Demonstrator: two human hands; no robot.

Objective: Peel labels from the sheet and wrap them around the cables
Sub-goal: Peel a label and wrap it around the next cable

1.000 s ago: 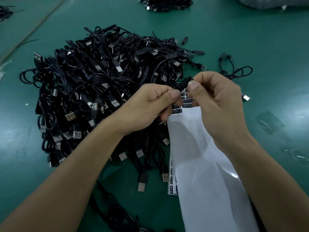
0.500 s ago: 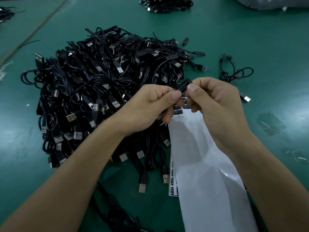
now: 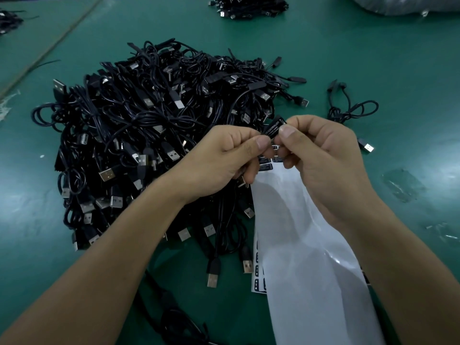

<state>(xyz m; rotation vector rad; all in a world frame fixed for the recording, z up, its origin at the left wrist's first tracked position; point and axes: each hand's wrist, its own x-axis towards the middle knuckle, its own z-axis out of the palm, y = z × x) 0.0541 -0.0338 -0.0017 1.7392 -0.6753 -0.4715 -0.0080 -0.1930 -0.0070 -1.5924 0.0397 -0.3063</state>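
A big green table (image 3: 348, 58) filled the whole view. Far off to the left of the left hand (image 3: 219, 163), a straight line (image 3: 57, 43) ran slantwise across the tabletop. Soft light made a pale patch (image 3: 27, 202) left of that hand. Bits of clear tape (image 3: 403, 185) stuck to the table right of the right hand (image 3: 328, 165). A grey plastic bag (image 3: 410, 6) lay far beyond it.

left hand (image 3: 224, 160) + right hand (image 3: 323, 158) | pinch label (image 3: 273, 127) | above sheet (image 3: 298, 245)
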